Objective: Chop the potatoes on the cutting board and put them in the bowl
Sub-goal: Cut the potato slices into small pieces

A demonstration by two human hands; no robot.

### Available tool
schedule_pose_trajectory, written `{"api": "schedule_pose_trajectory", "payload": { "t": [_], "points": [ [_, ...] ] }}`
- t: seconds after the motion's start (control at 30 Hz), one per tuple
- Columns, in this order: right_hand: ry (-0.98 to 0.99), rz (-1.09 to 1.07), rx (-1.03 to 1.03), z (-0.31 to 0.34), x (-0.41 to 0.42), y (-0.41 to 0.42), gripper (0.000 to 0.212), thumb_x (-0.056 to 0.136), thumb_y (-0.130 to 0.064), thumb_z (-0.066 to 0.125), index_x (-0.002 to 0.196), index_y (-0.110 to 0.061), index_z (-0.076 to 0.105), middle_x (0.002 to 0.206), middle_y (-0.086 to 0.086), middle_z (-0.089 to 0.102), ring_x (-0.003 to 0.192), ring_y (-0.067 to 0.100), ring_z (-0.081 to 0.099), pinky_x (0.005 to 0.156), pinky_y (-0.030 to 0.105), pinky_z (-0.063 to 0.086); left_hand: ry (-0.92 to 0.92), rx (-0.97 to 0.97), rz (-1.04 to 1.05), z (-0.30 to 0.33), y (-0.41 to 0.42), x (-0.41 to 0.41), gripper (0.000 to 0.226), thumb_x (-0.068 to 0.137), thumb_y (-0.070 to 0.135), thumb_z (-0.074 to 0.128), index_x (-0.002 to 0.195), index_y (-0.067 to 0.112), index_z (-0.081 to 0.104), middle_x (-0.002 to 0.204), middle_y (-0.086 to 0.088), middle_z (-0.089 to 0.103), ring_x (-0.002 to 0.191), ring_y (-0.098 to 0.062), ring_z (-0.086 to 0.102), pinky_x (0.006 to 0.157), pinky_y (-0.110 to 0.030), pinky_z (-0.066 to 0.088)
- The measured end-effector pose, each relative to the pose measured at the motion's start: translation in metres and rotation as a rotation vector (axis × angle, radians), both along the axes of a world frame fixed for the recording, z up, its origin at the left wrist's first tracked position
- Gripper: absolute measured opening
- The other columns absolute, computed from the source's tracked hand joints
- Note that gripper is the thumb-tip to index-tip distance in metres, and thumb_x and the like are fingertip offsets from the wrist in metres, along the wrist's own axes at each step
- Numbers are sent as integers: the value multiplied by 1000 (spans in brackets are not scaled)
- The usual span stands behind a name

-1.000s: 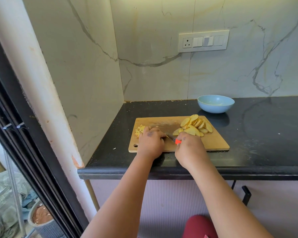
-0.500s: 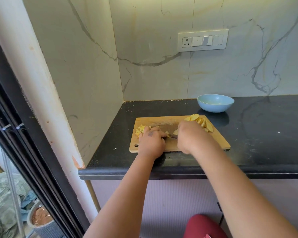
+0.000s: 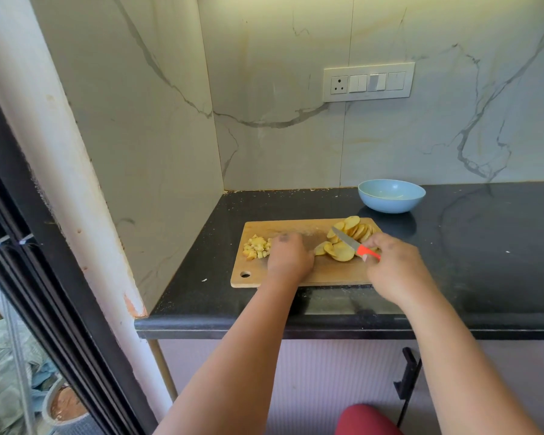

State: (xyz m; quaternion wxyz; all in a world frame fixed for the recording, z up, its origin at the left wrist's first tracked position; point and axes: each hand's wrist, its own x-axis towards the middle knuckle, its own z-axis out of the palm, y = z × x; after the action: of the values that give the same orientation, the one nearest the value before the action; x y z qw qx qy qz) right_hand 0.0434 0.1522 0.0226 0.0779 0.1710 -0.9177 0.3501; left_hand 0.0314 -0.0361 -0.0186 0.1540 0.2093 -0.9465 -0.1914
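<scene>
Our right hand (image 3: 391, 265) grips the orange handle of a knife (image 3: 354, 244), whose blade points up and left, tilted over the nearer potato slices (image 3: 338, 251). Our left hand (image 3: 288, 257) lies knuckles-up on the board (image 3: 299, 274) with its fingers bent down; we cannot tell whether it holds anything under them. It sits between a small heap of diced potato (image 3: 257, 247) at the board's left end and the slices in the middle. More slices (image 3: 357, 229) lean in a fanned row at the far right corner of the board. Behind that corner, apart from the board, stands a blue bowl (image 3: 391, 196) on the black table (image 3: 484, 246); nothing of the potato shows inside it. On the marble wall above is a switch plate (image 3: 368, 82) with one socket. At the lower edge, something red (image 3: 366, 420) shows between our forearms.
</scene>
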Motion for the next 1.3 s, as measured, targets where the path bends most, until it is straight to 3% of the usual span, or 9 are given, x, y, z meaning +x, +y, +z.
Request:
{"api": "schedule_pose_trajectory", "payload": {
  "t": [0.17,0.37,0.5,0.63,0.77,0.93,1.07,1.13,1.3],
  "points": [
    [49,44,-24,-13,-5,-3,15,98,-17,52,108,-25,60,89,0,59,68,9,51,51,23,36,31,52,-143,1,-8,-9,23,96,18,56,115,11,68,114,-7,67,109,-24,58,93,-30,48],
    [67,101,43,-27,1,-10,20,98,-19,51,116,-25,59,87,-7,52,66,3,45,47,11,24,90,158,-388,7,-35,0,38,88,-2,58,122,13,65,106,1,70,102,-14,63,90,-19,48],
    [105,119,86,-37,10,-22,22,97,-16,50,115,-25,57,81,-4,57,66,10,53,51,19,40,164,202,-391,3,-40,3,52,85,-9,56,130,17,58,109,2,68,98,-11,64,82,-12,49],
    [125,124,146,-44,20,-32,17,96,-13,49,108,-23,53,73,-3,57,62,12,56,54,31,51,291,117,-311,-6,-40,7,40,89,1,56,124,17,62,106,1,68,96,-12,63,89,-25,51],
    [131,142,166,-46,27,-44,18,94,-9,47,104,-24,49,65,-5,51,54,9,51,42,23,35,288,35,-295,-12,-39,8,26,87,11,67,113,12,68,98,-1,72,93,-15,65,88,-29,51],
    [208,94,146,-39,33,-41,19,98,-16,48,115,-24,49,61,-9,45,49,4,42,41,17,23,296,77,-250,-13,-40,9,27,85,9,68,112,12,68,96,-2,72,93,-17,65,89,-34,52],
    [194,122,198,-37,37,-37,18,96,-13,49,109,-24,52,69,-5,56,58,11,54,51,31,51,297,119,-163,-12,-43,13,34,86,16,69,119,17,62,93,6,72,95,-14,64,95,-31,48],
    [147,132,249,-35,41,-39,22,95,-9,49,109,-25,51,72,-4,57,62,12,56,56,33,55,283,142,-156,-11,-44,14,37,86,16,71,121,17,61,89,8,71,90,-10,64,90,-22,45],
    [55,192,353,-14,38,-54,39,92,-1,50,126,-21,47,80,-1,52,65,11,50,49,24,37,243,137,-131,-10,-42,13,35,86,18,69,119,18,60,89,8,71,96,-15,62,95,-32,46]
  ]
}}
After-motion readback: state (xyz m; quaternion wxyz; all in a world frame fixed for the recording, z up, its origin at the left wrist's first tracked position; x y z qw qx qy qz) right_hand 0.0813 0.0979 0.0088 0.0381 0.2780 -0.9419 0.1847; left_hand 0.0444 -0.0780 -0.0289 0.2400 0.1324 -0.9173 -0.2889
